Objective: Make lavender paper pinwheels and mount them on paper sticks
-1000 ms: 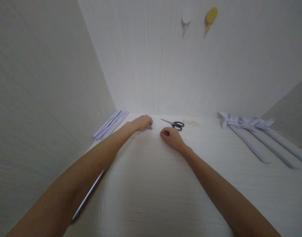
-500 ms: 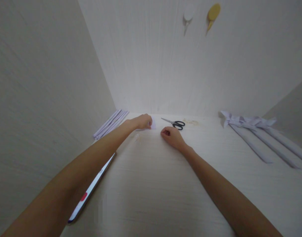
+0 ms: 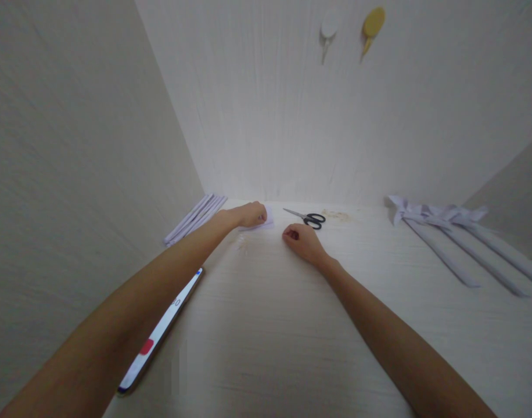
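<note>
My left hand point(image 3: 251, 215) is curled over a small pale sheet of paper point(image 3: 269, 216) lying flat near the back wall. Its fingertips are bent under, so whatever they pinch is hidden. A short way to the right, my right hand point(image 3: 304, 239) rests on its side on the table, fingers curled in toward the thumb. Whether anything small is inside it does not show. Just behind that hand lies a pair of scissors point(image 3: 309, 218) with black handles, blades pointing left.
Rolled white paper strips point(image 3: 196, 219) lie along the left wall. A phone point(image 3: 164, 328) with a lit screen sits partly under my left forearm. Several paper sticks with folded tops point(image 3: 449, 232) lie at right. White point(image 3: 330, 26) and yellow point(image 3: 374, 23) hooks are on the wall.
My left hand's fingers have curled in slightly over the paper, and more of the sheet shows beside them. My right hand stays in place.
</note>
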Action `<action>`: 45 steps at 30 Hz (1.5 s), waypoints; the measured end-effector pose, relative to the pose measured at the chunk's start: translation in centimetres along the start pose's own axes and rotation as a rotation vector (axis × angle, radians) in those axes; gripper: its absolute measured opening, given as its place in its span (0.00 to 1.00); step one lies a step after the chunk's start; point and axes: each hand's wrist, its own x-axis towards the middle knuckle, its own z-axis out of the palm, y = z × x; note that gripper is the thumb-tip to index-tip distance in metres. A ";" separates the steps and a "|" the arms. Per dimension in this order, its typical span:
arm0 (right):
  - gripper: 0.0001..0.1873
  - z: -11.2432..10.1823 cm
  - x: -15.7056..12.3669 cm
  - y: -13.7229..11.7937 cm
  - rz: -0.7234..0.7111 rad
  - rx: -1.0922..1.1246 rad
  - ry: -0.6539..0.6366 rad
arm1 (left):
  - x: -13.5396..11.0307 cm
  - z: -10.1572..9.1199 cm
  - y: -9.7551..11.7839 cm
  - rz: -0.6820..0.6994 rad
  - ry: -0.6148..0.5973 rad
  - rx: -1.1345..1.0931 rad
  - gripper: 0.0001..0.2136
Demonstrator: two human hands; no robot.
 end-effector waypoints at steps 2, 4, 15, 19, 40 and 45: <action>0.08 0.0 0.0 0.0 -0.004 0.002 0.001 | 0.0 0.3 0.1 -0.019 0.016 0.027 0.10; 0.08 0.1 0.1 0.1 -0.008 0.003 0.003 | -0.1 0.7 0.2 -0.049 0.038 0.057 0.11; 0.07 0.2 0.2 -0.2 -0.004 0.014 0.005 | -0.6 0.9 1.9 -0.236 0.151 0.132 0.09; 0.07 0.2 0.2 -0.2 0.000 0.037 0.012 | -0.7 0.2 2.1 -0.279 0.252 0.114 0.08; 0.26 -6.7 -7.8 -3.0 0.276 0.824 0.025 | -7.9 -5.4 12.5 -0.316 0.779 -1.286 0.13; 0.11 -7.8 -12.5 -4.6 0.440 0.788 -0.158 | -9.5 -1.6 14.7 -0.365 0.615 -1.722 0.11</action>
